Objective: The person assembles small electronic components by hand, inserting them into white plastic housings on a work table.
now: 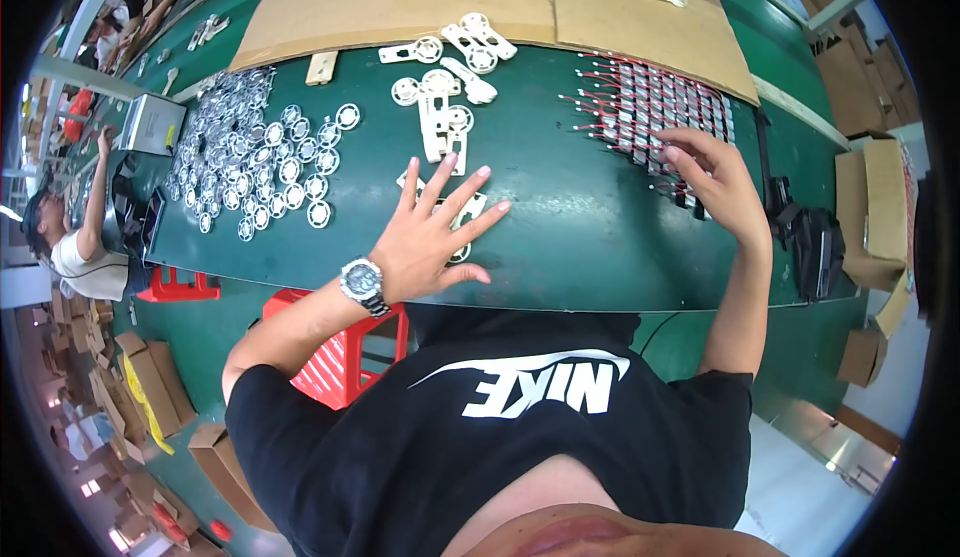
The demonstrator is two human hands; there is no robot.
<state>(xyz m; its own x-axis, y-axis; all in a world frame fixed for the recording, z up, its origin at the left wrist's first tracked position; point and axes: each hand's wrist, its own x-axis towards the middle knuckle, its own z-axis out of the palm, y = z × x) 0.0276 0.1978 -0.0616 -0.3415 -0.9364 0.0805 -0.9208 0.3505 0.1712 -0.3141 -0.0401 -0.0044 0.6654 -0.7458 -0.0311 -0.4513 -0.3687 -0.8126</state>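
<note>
My left hand, with a watch on its wrist, lies spread over white plastic handle-shaped parts near the front of the green table. Its palm and fingers partly cover them. More such parts, each with a round ring end, run in a loose line away from me. To the right, my right hand bends over rows of small silver battery packs with red and black wires. Its thumb and forefinger are slightly apart at the near left edge of the rows, and nothing shows between them.
Silver round parts are heaped at the left. A cardboard sheet bearing more white parts covers the far side. A black bag sits at the right end; a red stool stands below the table. Another person works at the far left.
</note>
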